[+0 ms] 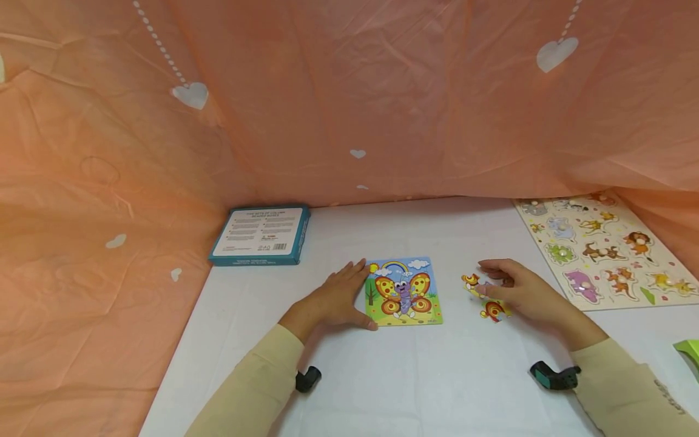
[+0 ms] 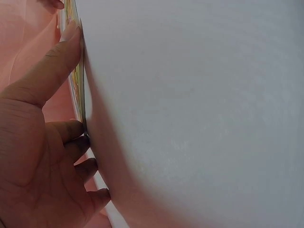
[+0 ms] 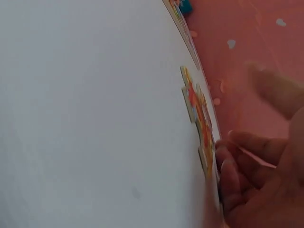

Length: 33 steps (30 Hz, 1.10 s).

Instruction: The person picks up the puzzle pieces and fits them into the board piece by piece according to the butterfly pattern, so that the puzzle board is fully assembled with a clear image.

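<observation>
A square butterfly puzzle board (image 1: 404,294) lies flat on the white table. My left hand (image 1: 340,298) rests at its left side, fingertips by the upper left corner and thumb on the lower left one. In the left wrist view the thumb and fingertips of that hand (image 2: 38,156) touch the board's edge. To the right of the board lie several loose puzzle pieces (image 1: 496,311) in yellow, red and orange. Over them hovers my right hand (image 1: 526,294), partly covering them. The right wrist view has its fingers loosely bent beside the pieces (image 3: 203,126), thumb apart, nothing between them.
A blue-edged box (image 1: 259,237) with a white printed label stands at the back left. On the right is a large animal peg puzzle (image 1: 606,255). Part of a green object (image 1: 689,349) shows at the right edge. An orange cloth (image 1: 349,103) with hearts hangs behind.
</observation>
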Motion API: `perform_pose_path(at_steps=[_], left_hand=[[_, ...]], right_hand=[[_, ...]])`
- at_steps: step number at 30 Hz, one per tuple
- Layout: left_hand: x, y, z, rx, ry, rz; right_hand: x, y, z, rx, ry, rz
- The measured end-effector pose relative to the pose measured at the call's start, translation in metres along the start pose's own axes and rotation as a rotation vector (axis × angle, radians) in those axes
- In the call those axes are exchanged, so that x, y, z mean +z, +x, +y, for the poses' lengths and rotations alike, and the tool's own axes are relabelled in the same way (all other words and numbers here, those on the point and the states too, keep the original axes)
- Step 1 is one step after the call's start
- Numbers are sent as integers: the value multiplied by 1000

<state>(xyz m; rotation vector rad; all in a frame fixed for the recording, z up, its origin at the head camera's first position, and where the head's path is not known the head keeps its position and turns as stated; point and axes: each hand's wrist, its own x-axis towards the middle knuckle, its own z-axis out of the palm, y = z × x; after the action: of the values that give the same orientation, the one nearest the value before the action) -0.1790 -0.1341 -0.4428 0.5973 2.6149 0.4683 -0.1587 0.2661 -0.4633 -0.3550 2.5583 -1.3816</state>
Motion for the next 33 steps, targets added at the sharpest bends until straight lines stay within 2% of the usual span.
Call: perform_pose_path(at_steps=[4,8,18,33], left_hand=[[0,0,0,-2,2,0],[1,0,0,-5,-3,2],[2,1,-2,-7,-2,-6],[1,1,-2,-12,-9,-4]], right_hand=[[9,3,-3,-63,-161,25],[15,6,-6,-114,-233,45],[19,6,-12,-63,-271,64],[20,10,-18,-35,-300,14]])
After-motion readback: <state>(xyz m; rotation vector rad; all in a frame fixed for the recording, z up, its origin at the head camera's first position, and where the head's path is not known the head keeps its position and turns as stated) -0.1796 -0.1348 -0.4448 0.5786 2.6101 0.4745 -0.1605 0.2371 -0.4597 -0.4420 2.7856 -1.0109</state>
